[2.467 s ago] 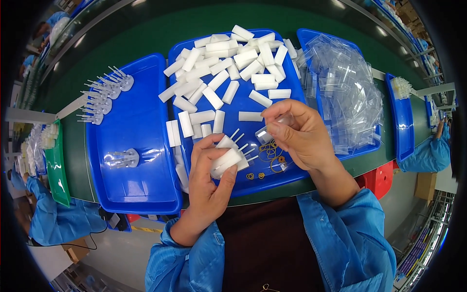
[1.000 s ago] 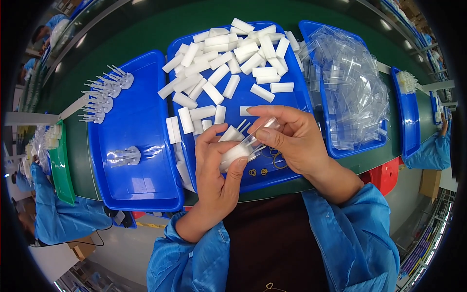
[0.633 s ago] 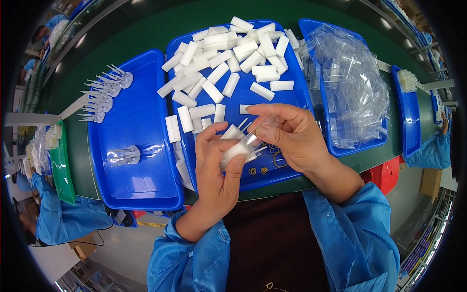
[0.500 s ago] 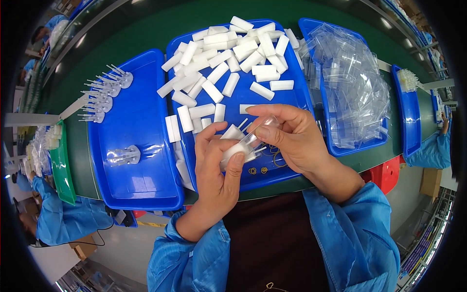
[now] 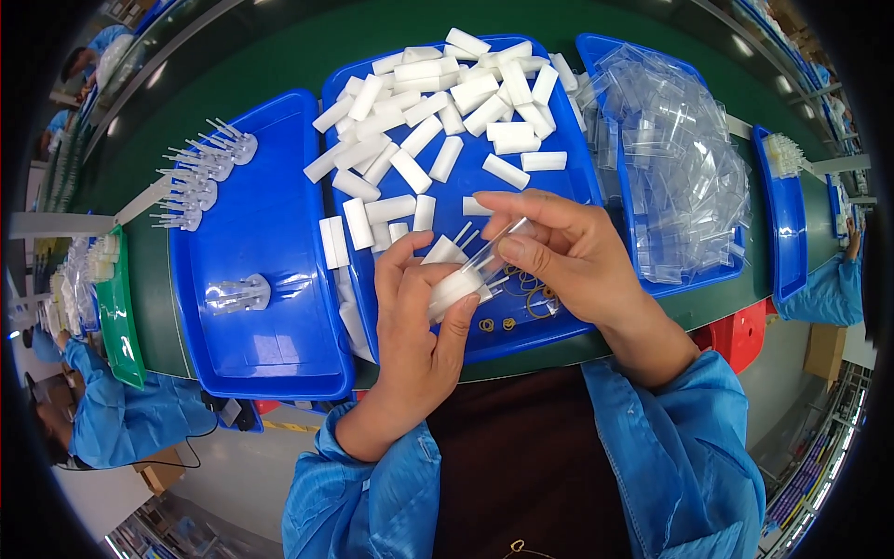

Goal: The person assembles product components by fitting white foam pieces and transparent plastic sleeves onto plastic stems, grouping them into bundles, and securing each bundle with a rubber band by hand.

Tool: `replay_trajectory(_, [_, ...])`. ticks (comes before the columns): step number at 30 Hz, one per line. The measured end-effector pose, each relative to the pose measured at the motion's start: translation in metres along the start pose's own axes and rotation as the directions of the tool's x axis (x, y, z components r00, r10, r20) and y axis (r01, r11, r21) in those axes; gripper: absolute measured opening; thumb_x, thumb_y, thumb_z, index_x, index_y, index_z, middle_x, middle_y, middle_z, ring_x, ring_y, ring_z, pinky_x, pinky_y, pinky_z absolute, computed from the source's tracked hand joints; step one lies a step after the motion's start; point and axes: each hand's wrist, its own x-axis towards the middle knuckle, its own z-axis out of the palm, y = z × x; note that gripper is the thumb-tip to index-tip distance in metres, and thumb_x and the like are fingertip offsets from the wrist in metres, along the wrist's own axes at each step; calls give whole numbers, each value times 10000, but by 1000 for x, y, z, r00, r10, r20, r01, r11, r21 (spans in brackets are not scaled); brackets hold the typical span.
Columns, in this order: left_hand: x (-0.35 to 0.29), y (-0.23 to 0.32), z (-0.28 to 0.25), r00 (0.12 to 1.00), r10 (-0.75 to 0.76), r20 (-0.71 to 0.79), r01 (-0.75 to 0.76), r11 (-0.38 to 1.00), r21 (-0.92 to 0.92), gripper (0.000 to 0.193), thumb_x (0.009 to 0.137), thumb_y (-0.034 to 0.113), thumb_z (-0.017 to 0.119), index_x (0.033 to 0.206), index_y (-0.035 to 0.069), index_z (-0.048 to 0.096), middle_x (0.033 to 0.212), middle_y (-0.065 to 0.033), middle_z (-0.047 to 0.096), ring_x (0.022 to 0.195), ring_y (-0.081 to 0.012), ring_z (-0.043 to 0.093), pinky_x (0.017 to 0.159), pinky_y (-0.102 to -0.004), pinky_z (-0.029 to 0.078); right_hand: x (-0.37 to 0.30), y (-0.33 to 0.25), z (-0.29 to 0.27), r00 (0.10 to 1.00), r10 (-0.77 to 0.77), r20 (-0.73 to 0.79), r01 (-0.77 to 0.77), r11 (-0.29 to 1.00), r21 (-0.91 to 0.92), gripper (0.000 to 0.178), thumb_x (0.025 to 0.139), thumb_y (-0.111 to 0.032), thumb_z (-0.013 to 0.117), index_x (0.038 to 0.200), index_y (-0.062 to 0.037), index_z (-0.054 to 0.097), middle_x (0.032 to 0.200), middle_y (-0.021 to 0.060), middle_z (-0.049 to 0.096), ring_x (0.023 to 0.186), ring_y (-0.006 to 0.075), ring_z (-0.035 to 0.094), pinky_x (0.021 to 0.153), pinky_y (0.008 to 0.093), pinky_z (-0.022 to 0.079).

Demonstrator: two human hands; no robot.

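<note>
Over the front of the middle blue tray (image 5: 484, 348), my left hand (image 5: 408, 321) grips a white foam-like block (image 5: 453, 291) between thumb and fingers. My right hand (image 5: 582, 256) pinches a clear plastic sleeve (image 5: 492, 252), tilted so its lower end meets the block's upper end. Whether the block's end sits inside the sleeve is hard to make out. Behind my left fingers lies another white block (image 5: 445, 250) beside thin white pins (image 5: 467, 233). Tan rubber bands (image 5: 541, 302) lie under my right hand. A heap of similar white blocks (image 5: 474, 91) fills the tray's far part.
To the right, a blue tray (image 5: 684, 283) is heaped with clear plastic sleeves (image 5: 675, 158). The left blue tray (image 5: 279, 349) bears several clear discs with white pins (image 5: 244, 295). A red stool (image 5: 736, 334) stands beyond the table edge. Co-workers in blue sleeves (image 5: 140, 415) sit at both sides.
My right hand has shifted slightly up and right, and more of the clear sleeve shows between the hands. My left hand keeps its grip on the white block.
</note>
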Motion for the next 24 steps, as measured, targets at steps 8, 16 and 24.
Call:
replay_trajectory(8, [0,4,0,1000,24,2,-24,999,-36,211,891,131,564,1044,5,492,1243,-192,343,934,-255,532,761,-330,461,0,2,-2,999,-14,-29,12,998,-57,271,834,-58,644,1086,13,573,933,93,632,861,143,642,726,229,507])
replay_trajectory(16, [-2,6,2,999,-41,0,41,999,36,197,890,129,546,1035,17,475,1281,-184,352,1052,-284,496,862,-360,423,1,-2,-2,1000,27,-6,-27,999,45,215,783,14,674,947,-1,537,918,138,637,839,137,638,755,233,512])
replay_trajectory(24, [-5,1,4,994,82,-66,-83,996,-17,385,789,12,510,1157,16,398,1351,-269,226,1266,-387,275,992,-440,302,-3,-2,4,997,-70,-17,66,988,-142,216,777,-59,709,923,-11,557,880,87,636,854,127,637,739,239,509])
